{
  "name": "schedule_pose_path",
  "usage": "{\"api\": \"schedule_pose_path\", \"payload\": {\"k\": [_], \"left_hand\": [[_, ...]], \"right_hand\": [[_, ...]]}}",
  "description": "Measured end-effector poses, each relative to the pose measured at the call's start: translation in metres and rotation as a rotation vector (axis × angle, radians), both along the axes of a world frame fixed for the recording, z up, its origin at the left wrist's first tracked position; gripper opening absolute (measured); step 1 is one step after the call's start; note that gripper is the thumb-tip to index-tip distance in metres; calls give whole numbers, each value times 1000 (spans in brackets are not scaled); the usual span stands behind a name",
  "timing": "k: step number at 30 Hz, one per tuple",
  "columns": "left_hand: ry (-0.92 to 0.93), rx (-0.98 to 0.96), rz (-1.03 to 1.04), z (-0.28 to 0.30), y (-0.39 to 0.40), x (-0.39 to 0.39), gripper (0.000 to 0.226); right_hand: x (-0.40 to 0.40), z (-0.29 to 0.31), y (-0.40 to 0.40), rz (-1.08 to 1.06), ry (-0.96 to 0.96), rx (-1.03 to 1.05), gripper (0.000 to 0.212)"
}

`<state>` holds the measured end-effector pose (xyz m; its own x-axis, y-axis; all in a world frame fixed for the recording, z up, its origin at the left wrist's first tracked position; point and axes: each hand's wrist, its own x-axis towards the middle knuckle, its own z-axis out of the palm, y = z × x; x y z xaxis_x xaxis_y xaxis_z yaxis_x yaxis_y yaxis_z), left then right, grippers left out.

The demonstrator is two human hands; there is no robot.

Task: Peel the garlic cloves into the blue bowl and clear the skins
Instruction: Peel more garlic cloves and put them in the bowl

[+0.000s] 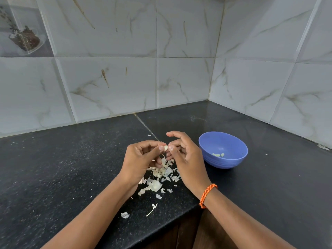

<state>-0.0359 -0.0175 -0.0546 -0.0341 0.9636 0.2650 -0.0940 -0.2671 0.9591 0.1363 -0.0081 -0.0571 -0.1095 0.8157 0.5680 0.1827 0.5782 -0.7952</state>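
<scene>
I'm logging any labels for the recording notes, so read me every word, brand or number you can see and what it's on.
None: no readable text anywhere.
The blue bowl, the countertop and the wall tiles are unmarked.
The decorative tile bears only a picture.

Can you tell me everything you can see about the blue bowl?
The blue bowl is round and deep, a soft purplish blue, and looks like plastic, with faint ridges ringing its lower outside. It stands upright on the black countertop, near the tiled corner, just beyond the right hand, which does not touch it. Inside, at the bottom, lie a few pale peeled garlic cloves. Nothing else touches it.
</scene>
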Motion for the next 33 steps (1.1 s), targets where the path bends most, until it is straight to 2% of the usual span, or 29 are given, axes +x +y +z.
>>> {"api": "schedule_pose_path", "payload": {"k": [4,11,16,22,26,31,33], "left_hand": [[-116,-102,-99,-2,2,-3,18],[-163,-117,-101,0,3,-5,21],[-85,-119,-48,-2,4,-8,16],[-33,-115,16,-6,3,-10,11],[-39,-117,40,-5,5,-12,11],[-30,-100,66,-5,8,-16,11],[61,-59,103,-3,11,-21,9]], "right_hand": [[-3,2,-1,-29,-50,68,40],[-2,10,-3,-146,-117,146,35],[28,45,15,-232,-211,72,29],[89,66,35,-433,-460,-80,29],[107,66,36,-409,-378,-189,30],[115,65,44,-498,-501,-177,31],[112,65,44,-496,-485,-152,29]]}}
